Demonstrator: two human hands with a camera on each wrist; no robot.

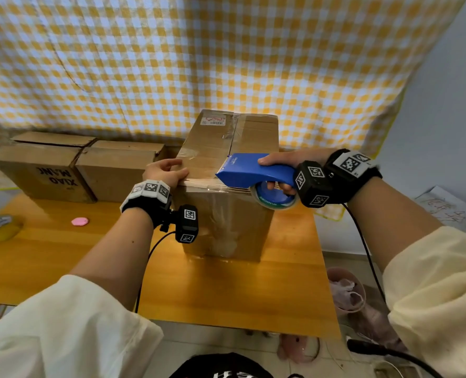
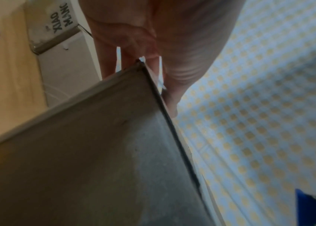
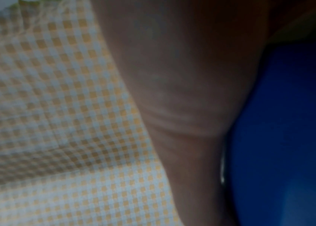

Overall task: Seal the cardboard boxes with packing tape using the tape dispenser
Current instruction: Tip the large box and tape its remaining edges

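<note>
Head view: two boxes; left hand (image 1: pixel 166 173) steadies one (image 1: pixel 226 214), right (image 1: pixel 281 170) grips one dispenser (image 1: pixel 253 170).

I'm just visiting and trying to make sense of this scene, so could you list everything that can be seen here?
tall cardboard box: one, brown, upright on the table, old clear tape on it
low cardboard box: one, brown, "XIAO MANG" printed, at the table's back left
tape dispenser: one, blue, at the tall box's near top edge
tape roll: one, clear on a blue-green core, in the dispenser
table: one, orange wood
pink object: one, small, on the table's left part
checked cloth: one, yellow and white, hanging behind
left hand: rests on the tall box's near left corner
right hand: grips the dispenser's handle
</note>
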